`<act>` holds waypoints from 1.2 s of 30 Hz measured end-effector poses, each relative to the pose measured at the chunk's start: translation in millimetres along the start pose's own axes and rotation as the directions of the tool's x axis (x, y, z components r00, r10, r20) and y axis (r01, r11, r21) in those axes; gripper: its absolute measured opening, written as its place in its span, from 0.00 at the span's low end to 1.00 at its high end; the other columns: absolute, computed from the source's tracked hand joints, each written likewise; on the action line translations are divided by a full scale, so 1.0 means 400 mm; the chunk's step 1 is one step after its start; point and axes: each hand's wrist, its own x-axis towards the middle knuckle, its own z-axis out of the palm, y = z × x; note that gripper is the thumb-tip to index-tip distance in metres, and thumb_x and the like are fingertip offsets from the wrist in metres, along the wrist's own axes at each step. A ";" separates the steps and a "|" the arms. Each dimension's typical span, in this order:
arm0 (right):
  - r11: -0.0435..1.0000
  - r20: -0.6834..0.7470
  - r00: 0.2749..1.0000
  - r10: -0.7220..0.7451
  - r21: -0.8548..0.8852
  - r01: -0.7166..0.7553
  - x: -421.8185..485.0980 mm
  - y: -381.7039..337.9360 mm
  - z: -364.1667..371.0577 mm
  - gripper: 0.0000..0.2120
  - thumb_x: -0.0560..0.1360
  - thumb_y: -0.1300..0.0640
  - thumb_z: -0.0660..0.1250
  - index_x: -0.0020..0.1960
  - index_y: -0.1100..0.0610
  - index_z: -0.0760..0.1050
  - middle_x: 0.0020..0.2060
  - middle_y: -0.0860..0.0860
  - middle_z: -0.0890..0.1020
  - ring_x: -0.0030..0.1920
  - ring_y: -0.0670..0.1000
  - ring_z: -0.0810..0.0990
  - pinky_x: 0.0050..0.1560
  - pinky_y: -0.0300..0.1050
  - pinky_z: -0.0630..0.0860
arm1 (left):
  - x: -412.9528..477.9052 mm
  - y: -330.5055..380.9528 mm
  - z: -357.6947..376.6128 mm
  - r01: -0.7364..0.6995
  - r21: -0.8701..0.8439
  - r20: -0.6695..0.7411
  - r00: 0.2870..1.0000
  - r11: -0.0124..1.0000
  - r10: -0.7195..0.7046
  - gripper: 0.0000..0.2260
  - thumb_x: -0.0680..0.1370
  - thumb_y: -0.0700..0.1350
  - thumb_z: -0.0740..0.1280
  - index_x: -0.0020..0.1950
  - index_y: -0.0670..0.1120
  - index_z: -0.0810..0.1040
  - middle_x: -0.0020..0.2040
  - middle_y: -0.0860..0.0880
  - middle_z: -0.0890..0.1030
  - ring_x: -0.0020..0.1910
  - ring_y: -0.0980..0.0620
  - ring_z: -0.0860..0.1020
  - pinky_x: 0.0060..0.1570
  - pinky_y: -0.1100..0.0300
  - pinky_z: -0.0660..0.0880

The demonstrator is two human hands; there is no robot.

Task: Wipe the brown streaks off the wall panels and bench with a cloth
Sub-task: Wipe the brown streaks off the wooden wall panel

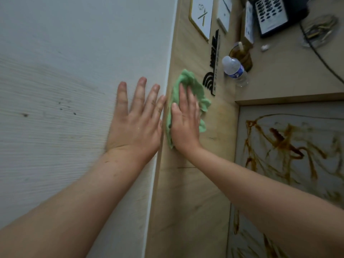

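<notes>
The left hand [135, 127] lies flat on the white wall panel [55, 90], fingers spread wide, holding nothing; the right hand [186, 123] is flat too, its straight fingers pressing the green cloth [193, 84] on the tan wall panel [186, 202] just beside the white one; brown streaks [279, 142] cover a pale board [290, 110] at the lower right, well apart from the cloth; a water bottle [235, 70] stands on the desk [288, 71] near a black phone [275, 13].
</notes>
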 end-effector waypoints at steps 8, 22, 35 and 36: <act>0.993 -0.060 0.991 0.122 0.004 -0.122 0.074 0.080 -0.012 0.27 0.85 0.42 0.43 0.84 0.41 0.48 0.84 0.42 0.50 0.83 0.48 0.46 0.82 0.56 0.44 | 0.000 0.000 -0.013 0.009 0.002 0.043 0.999 1.000 -0.009 0.28 0.84 0.53 0.34 0.84 0.45 0.38 0.84 0.43 0.39 0.81 0.33 0.35 0.76 0.28 0.39; 0.993 -0.014 0.996 -0.088 -0.077 0.087 0.063 0.037 -0.014 0.29 0.83 0.41 0.46 0.83 0.41 0.52 0.84 0.45 0.53 0.83 0.52 0.49 0.81 0.59 0.48 | 0.000 0.001 -0.003 0.003 0.004 0.033 0.999 1.000 -0.003 0.28 0.85 0.53 0.34 0.84 0.45 0.37 0.84 0.42 0.38 0.80 0.33 0.34 0.74 0.28 0.35; 0.997 -0.083 0.995 -0.062 -0.044 0.058 0.182 -0.043 -0.022 0.29 0.82 0.47 0.52 0.83 0.44 0.56 0.81 0.44 0.61 0.79 0.51 0.58 0.77 0.60 0.54 | -0.002 0.001 -0.001 -0.002 -0.010 0.016 1.000 1.000 0.002 0.28 0.85 0.53 0.36 0.84 0.44 0.38 0.84 0.42 0.39 0.80 0.32 0.34 0.73 0.27 0.35; 0.997 -0.068 0.996 -0.065 -0.048 0.062 0.179 -0.018 -0.024 0.29 0.82 0.46 0.51 0.84 0.44 0.55 0.82 0.44 0.60 0.80 0.51 0.57 0.78 0.60 0.53 | -0.002 0.000 0.000 -0.002 -0.010 0.012 1.000 1.000 0.002 0.28 0.85 0.53 0.35 0.84 0.44 0.37 0.84 0.42 0.38 0.80 0.32 0.34 0.73 0.27 0.35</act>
